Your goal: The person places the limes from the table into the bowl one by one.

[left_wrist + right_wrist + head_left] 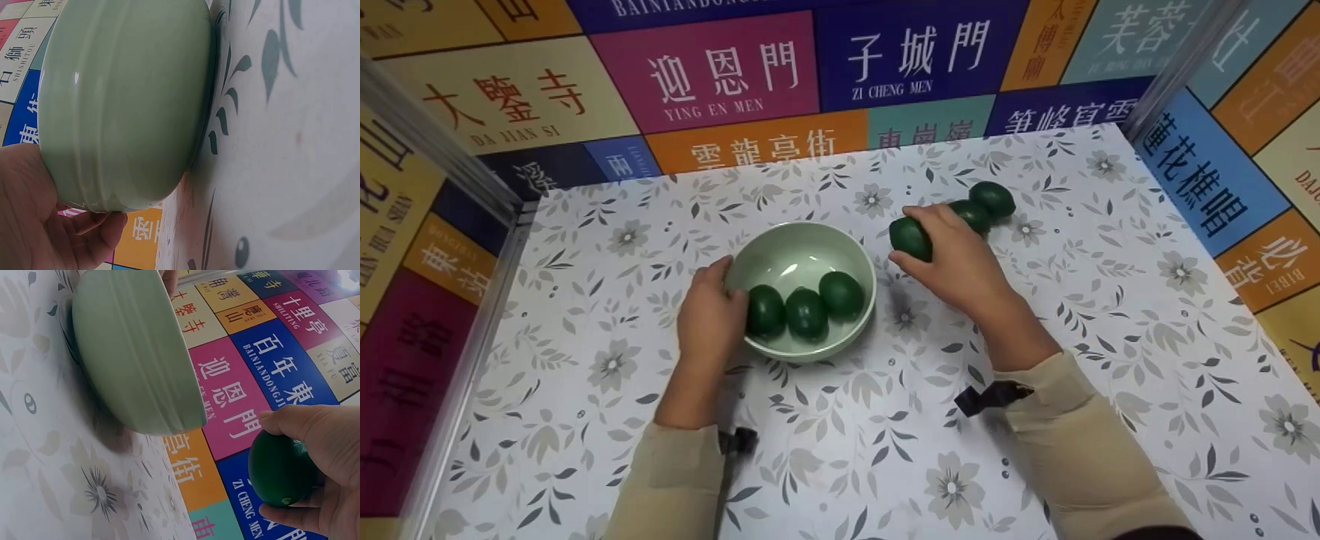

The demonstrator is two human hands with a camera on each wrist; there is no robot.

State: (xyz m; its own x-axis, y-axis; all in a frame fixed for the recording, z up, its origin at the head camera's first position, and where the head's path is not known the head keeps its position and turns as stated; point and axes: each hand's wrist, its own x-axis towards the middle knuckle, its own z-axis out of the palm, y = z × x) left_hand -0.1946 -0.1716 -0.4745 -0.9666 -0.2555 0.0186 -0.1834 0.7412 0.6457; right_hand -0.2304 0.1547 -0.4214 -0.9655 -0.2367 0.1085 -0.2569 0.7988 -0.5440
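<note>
A pale green bowl (pixel 802 349) stands on the table with three dark green limes in it, one lime (pixel 841 295) at the right. My left hand (pixel 710 315) grips the bowl's left side, its thumb over the rim and its fingers along the outer wall. Between the thumb and fingers of my right hand (pixel 960 259) is another lime (pixel 910 238), held to the right of the bowl. In the right wrist view this lime (pixel 281 468) shows a small stem end. Two more limes lie just beyond that hand, the farther lime (pixel 992 199) fully visible and the nearer partly hidden.
A white tabletop (pixel 870 465) printed with grey leaves and flowers lies under everything. Panels with coloured blocks and lettering, such as the back panel (pixel 720 75), enclose it at the back and both sides. A metal-like frame strip (pixel 480 322) runs along the left edge.
</note>
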